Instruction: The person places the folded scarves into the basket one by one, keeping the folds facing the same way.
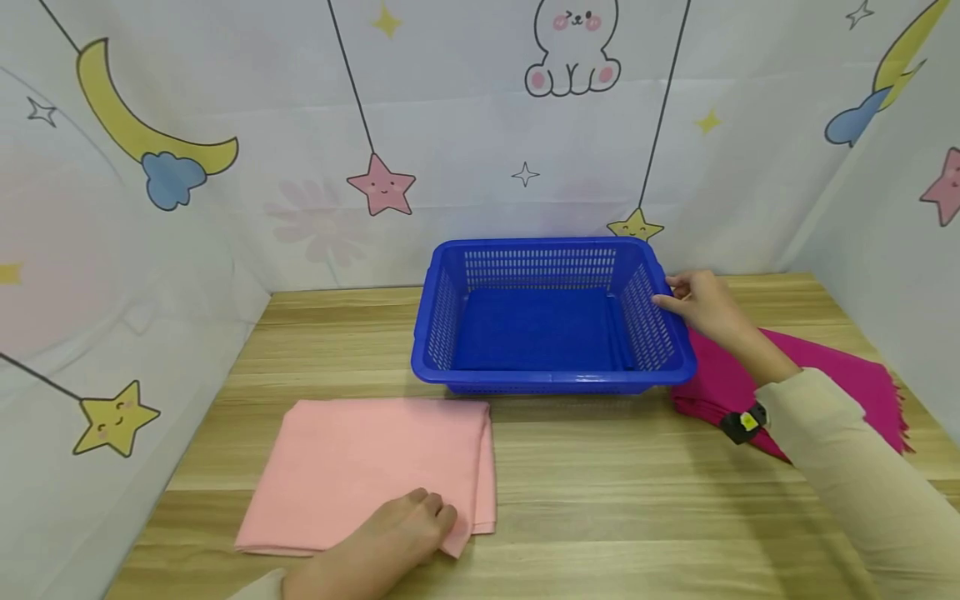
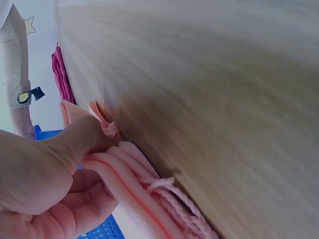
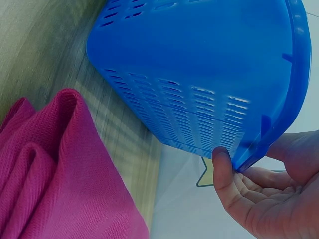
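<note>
A folded pink scarf (image 1: 375, 458) with twisted fringe lies on the table at the left. My left hand (image 1: 408, 529) pinches its near edge, the thumb on top and the fingers tucked under the layers in the left wrist view. Behind it to the right stands a blue plastic basket (image 1: 570, 377) with slotted walls. My right hand (image 1: 701, 304) grips the right rim of this basket, thumb inside and fingers outside. A flat blue layer (image 1: 532, 329) covers the basket's bottom; I cannot tell whether it is cloth or the floor itself.
A folded magenta scarf (image 1: 832, 375) with a fringed end lies on the wooden table (image 1: 585, 500) at the right, partly under my right forearm. White printed curtains (image 1: 465, 125) close off the back and both sides.
</note>
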`<state>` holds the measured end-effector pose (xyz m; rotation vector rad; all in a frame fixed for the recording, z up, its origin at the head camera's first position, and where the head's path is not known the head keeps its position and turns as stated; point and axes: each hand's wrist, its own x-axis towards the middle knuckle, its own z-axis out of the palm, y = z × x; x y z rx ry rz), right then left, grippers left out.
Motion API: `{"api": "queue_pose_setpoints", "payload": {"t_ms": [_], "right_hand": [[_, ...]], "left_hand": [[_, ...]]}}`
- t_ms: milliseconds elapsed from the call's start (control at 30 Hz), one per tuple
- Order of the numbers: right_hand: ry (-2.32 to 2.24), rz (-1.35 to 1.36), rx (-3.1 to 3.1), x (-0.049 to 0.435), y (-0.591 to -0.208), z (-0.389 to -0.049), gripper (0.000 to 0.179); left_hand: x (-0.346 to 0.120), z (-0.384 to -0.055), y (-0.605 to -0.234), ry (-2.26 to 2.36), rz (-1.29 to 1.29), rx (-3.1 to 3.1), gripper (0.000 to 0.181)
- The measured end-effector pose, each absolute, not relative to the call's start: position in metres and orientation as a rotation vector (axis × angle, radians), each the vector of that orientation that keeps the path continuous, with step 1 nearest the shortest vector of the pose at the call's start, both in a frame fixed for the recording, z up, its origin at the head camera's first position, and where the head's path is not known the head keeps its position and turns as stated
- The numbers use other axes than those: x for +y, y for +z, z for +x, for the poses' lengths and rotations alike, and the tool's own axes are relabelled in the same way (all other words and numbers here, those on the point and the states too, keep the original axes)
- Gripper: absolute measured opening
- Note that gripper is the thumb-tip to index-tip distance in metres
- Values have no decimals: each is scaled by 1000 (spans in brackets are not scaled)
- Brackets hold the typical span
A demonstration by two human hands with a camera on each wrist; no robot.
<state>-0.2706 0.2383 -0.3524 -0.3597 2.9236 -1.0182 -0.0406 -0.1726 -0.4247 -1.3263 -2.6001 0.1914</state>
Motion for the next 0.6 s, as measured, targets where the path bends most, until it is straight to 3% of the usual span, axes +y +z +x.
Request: {"api": "queue_pose_setpoints", "payload": {"t_ms": [600], "right_hand": [[-1033,-362,2919,237,-352,-269,51]], "left_hand": [[-157,-38,-424,288,-1347,-2540,24]]}}
